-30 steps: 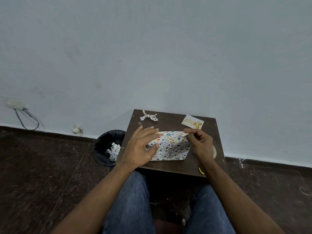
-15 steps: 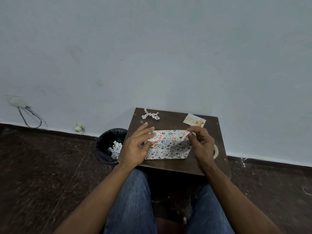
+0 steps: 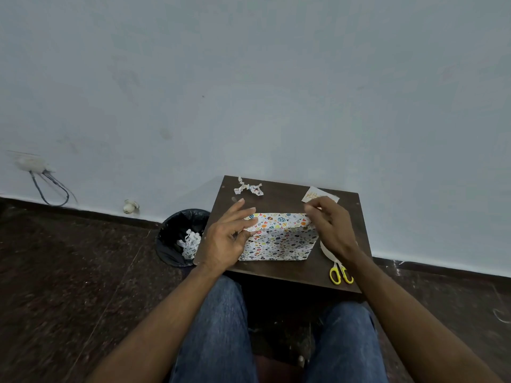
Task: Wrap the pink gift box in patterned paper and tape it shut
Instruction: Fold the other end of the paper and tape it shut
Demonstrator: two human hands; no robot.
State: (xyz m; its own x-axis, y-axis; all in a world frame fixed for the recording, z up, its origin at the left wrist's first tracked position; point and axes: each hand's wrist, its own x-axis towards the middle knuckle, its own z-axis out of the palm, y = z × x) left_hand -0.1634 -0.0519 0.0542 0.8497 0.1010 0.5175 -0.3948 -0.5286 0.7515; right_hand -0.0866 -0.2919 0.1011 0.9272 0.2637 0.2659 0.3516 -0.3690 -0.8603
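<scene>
The gift box (image 3: 279, 239) sits in the middle of the small dark worktop (image 3: 287, 275). The patterned paper (image 3: 276, 246) with little coloured dots and hearts covers all of it, so no pink shows.

The left hand (image 3: 226, 239) is at the left end of the box. Its fingers are mostly straight and spread, and they rest on the top left corner of the paper. The right hand (image 3: 331, 228) is at the top right corner. Its fingers are curled together at the far edge and seem to pinch the paper there, or maybe a bit of tape. It is too small to tell which.

I think the person is folding down the far flap along the top of the box and pressing the crease flat. The wrapping looks well along, but I cannot see any tape on it.

A roll of tape (image 3: 327, 251) peeks out under the right wrist, just beside the box. Yellow scissors (image 3: 341, 275) lie near the front right edge. A small card (image 3: 320, 195) and a twisted paper scrap (image 3: 248, 187) lie at the back. A black bin (image 3: 179, 236) with paper scraps stands on the floor to the left.

Next, one hand should hold the flap down tight while the other gets tape. If the flap is let go, the paper could spring back up.
</scene>
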